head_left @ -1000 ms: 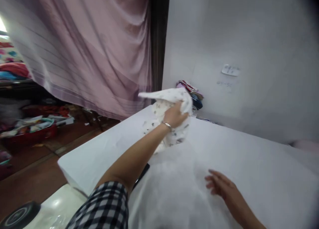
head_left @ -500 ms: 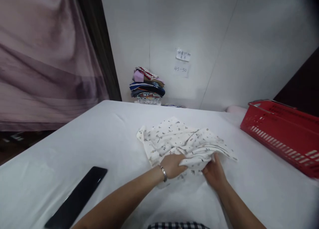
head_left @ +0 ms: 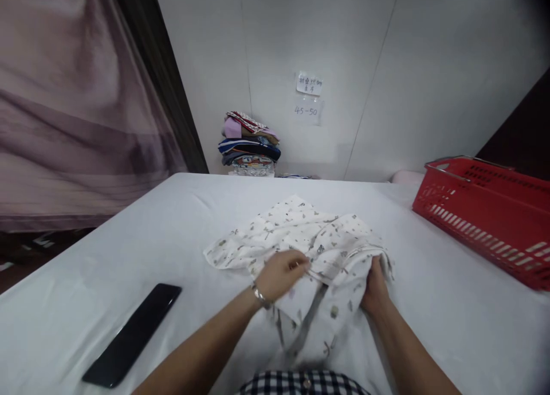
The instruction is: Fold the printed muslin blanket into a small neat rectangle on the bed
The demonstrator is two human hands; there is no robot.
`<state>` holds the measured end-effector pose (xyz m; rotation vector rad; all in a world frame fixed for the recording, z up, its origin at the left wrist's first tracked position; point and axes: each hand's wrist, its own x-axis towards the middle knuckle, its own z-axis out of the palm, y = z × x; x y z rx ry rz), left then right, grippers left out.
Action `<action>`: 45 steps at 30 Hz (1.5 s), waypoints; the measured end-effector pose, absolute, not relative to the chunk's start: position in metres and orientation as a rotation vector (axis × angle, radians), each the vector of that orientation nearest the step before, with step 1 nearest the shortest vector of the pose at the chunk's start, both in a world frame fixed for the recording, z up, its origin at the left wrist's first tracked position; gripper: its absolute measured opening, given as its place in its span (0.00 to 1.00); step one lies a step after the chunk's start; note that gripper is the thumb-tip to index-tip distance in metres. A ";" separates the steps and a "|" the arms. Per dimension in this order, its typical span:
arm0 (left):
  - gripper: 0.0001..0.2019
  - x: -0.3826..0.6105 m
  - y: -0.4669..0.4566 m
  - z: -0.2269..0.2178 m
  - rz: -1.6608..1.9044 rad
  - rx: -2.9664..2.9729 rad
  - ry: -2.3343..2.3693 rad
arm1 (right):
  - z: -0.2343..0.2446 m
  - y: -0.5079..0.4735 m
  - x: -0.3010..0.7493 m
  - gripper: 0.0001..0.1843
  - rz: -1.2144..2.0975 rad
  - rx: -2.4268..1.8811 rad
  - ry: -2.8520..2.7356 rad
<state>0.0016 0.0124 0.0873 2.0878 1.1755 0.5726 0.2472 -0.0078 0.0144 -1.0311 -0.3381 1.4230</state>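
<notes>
A white cloth (head_left: 296, 229) printed with small grey and brown figures lies rumpled on the white-covered table; it looks like a garment, but its kind does not show. My left hand (head_left: 281, 274), with a silver bracelet at the wrist, pinches an edge of it near the middle. On the right side, my right hand (head_left: 374, 286) is closed on a gathered part, its fingers partly hidden under the fabric. Between the hands the cloth hangs in loose folds toward my checked clothing (head_left: 301, 382), with a dark gap between two layers.
A long black flat object (head_left: 133, 335) lies on the table (head_left: 172, 229) at the left. At the right stands a red plastic basket (head_left: 485, 217). Behind the table's far edge is a stack of folded clothes (head_left: 250, 145) near the wall. A pink curtain (head_left: 73, 108) hangs at the left.
The cloth has spread to the left and its near part has come down toward me. My left hand has moved slightly left and up; my right hand still grips the right side.
</notes>
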 end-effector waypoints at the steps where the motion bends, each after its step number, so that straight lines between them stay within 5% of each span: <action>1: 0.14 -0.007 0.022 0.088 0.600 2.126 1.342 | 0.018 -0.007 0.250 0.28 1.393 -1.015 -0.333; 9: 0.17 -0.035 0.027 0.043 0.271 2.277 1.602 | 0.021 -0.029 0.290 0.32 1.203 -1.063 -0.177; 14: 0.10 -0.021 0.020 0.034 0.134 2.396 1.553 | 0.013 -0.034 0.306 0.22 1.273 -1.174 -0.240; 25: 0.15 -0.112 0.095 0.099 0.751 1.939 2.445 | 0.048 -0.017 0.284 0.21 1.048 -1.103 -0.494; 34: 0.20 0.006 -0.001 0.092 0.648 2.340 1.296 | 0.050 -0.020 0.225 0.25 1.346 -0.965 -0.820; 38: 0.24 0.035 -0.013 0.082 0.575 2.362 1.243 | 0.056 -0.030 0.218 0.22 1.344 -1.077 -1.138; 45: 0.09 0.033 -0.001 0.071 0.661 2.258 1.231 | 0.049 -0.042 0.223 0.18 1.158 -1.387 -1.344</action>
